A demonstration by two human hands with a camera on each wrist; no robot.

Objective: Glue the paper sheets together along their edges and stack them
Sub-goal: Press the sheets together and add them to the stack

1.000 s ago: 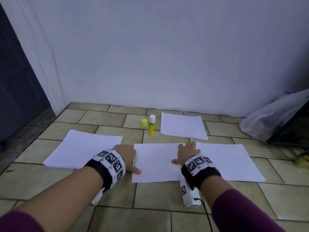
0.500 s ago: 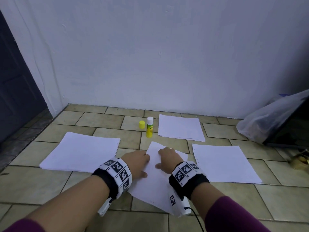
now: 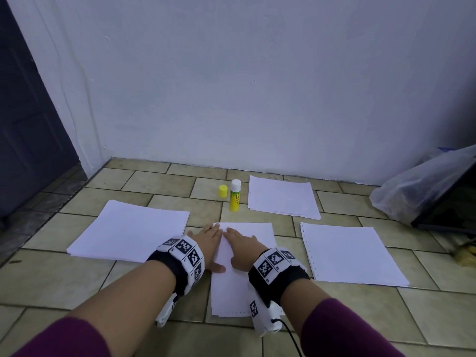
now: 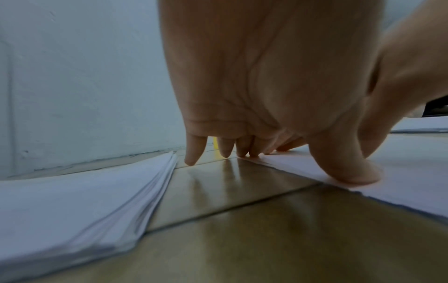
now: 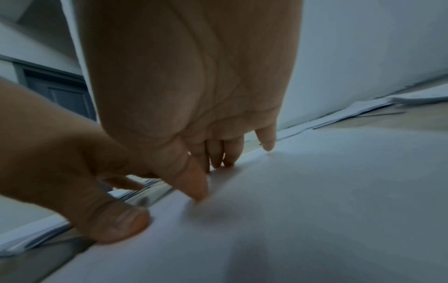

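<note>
A white paper sheet (image 3: pixel 260 238) lies lengthwise on the tiled floor in front of me. My left hand (image 3: pixel 208 243) lies flat on its left edge, fingers straight, thumb (image 4: pixel 349 172) pressing the paper edge (image 4: pixel 400 193). My right hand (image 3: pixel 242 244) rests flat on the sheet (image 5: pixel 315 201) beside it, fingertips down. A yellow glue stick (image 3: pixel 235 195) stands uncapped behind the sheet, its yellow cap (image 3: pixel 223 191) next to it. Other paper stacks lie at the left (image 3: pixel 128 230), the back (image 3: pixel 282 197) and the right (image 3: pixel 347 253).
A white wall rises just behind the paper. A dark door (image 3: pixel 23 124) is at the left. A plastic bag (image 3: pixel 417 186) and a dark flat object (image 3: pixel 453 207) lie at the right. Bare tiles (image 3: pixel 77 284) show near me.
The sheet under my hands has turned from lying sideways to lying lengthwise, away from the right stack. Both hands have moved close together on it.
</note>
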